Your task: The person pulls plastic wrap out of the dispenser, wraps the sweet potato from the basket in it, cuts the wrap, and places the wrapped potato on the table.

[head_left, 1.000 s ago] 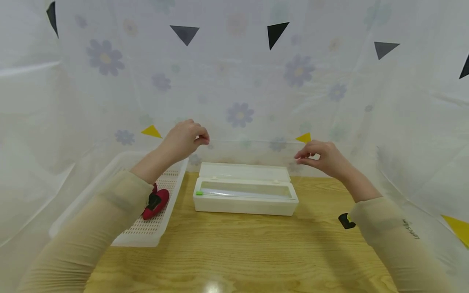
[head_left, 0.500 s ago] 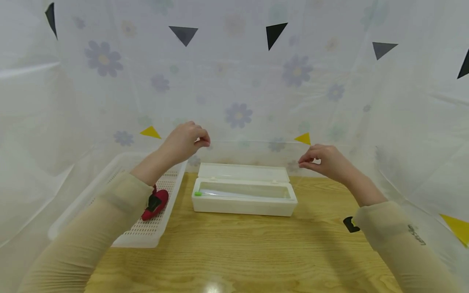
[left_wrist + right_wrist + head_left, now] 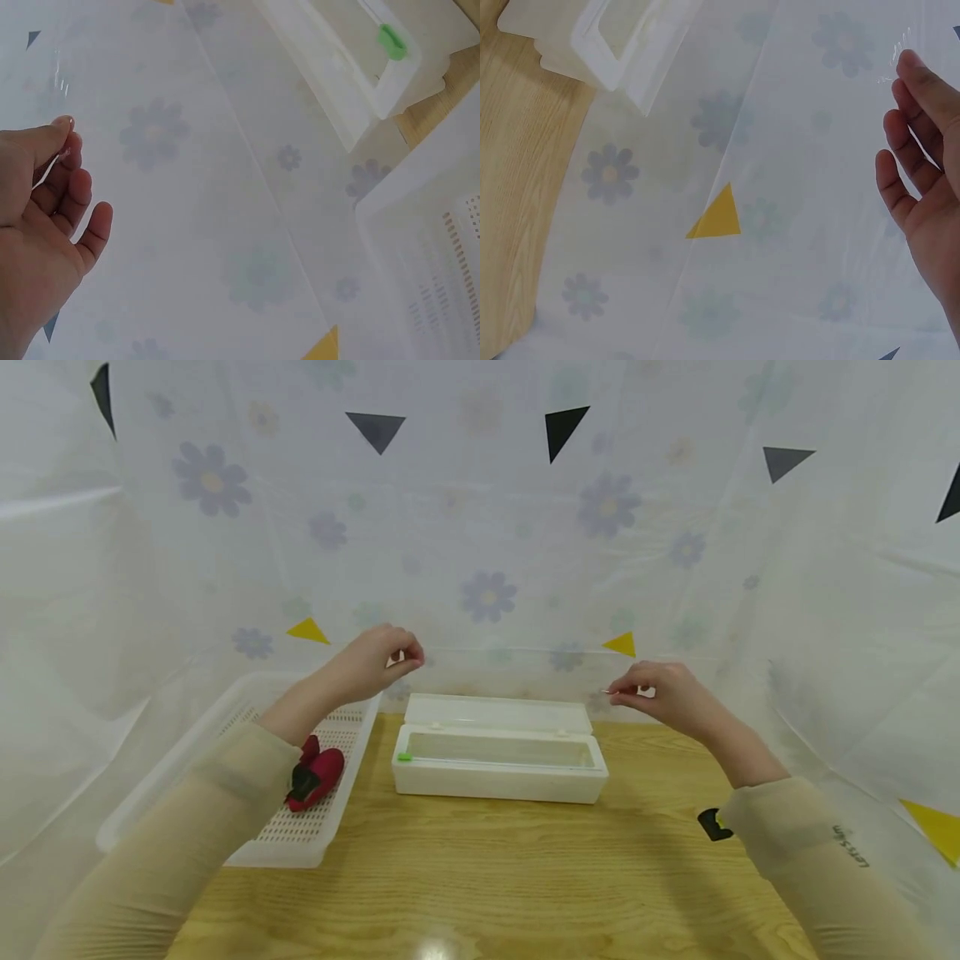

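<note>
Thumb and fingertips of my left hand [image 3: 372, 658] pinch the edge of a clear plastic film [image 3: 63, 84], seen as glints in the left wrist view. On the other side, my right hand [image 3: 658, 689] pinches film too; faint shiny wrinkles of the clear film [image 3: 901, 43] show at its fingertips. Most of the film is too transparent to make out. Both hands are raised above and to either side of a long white cling film dispenser box [image 3: 498, 782]. Its lid [image 3: 495, 713] is tipped back, and a green slide cutter [image 3: 405, 757] sits at the left end of its front rail.
A white perforated basket [image 3: 321, 852] stands left on the wooden table [image 3: 495, 877], partly under the left forearm. Inside it lies a red object [image 3: 324, 777], partly hidden by the sleeve and a black piece. A flowered plastic sheet [image 3: 491, 552] hangs behind.
My left hand has lowered a little and shifted slightly left. My right hand has dropped slightly. The pale streak across the box opening has thinned to a line along the rail.
</note>
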Available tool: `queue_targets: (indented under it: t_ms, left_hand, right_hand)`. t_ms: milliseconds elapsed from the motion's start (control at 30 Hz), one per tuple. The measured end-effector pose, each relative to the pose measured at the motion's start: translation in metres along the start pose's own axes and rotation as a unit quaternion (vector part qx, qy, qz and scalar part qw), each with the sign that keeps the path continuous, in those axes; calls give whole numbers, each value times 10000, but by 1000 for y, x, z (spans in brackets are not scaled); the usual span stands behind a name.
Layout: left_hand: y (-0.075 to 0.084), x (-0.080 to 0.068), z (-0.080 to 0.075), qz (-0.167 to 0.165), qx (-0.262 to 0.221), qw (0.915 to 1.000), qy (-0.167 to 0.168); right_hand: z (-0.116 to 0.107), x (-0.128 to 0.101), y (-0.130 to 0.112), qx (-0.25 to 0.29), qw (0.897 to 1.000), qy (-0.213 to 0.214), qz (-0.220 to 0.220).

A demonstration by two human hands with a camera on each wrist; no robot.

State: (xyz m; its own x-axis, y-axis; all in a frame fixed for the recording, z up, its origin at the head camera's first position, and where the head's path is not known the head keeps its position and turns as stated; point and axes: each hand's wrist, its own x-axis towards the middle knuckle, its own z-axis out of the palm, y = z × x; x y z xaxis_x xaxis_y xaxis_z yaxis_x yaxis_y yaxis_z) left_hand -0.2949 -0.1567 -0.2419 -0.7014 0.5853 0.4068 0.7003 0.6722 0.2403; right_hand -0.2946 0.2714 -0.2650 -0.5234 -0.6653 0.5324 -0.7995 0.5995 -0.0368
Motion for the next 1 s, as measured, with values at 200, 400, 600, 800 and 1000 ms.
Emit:
queue_targets:
  t_ms: [200,400,600,800,1000]
  left_hand:
    - [-2,-6,1,66,166,9994,300]
    - [-5,-8,1,365,653,9921,1003]
    - [-8,-9,-2,467,604,9891,1258]
    - [-8,-8,-7,269,527,9910,1199]
    - [-2,-5,-15,252,533,9892,1341]
  right_hand:
    - [3,5,-5,-245,9984,510,0]
    - [2,11,-9,-469,9945,940,2]
    - [-1,15,-11,-601,9925,1060,75]
    - [-4,19,-10,-632,9914,1145,-4]
    - [-9,22,-9,-814,9894,1205,-38]
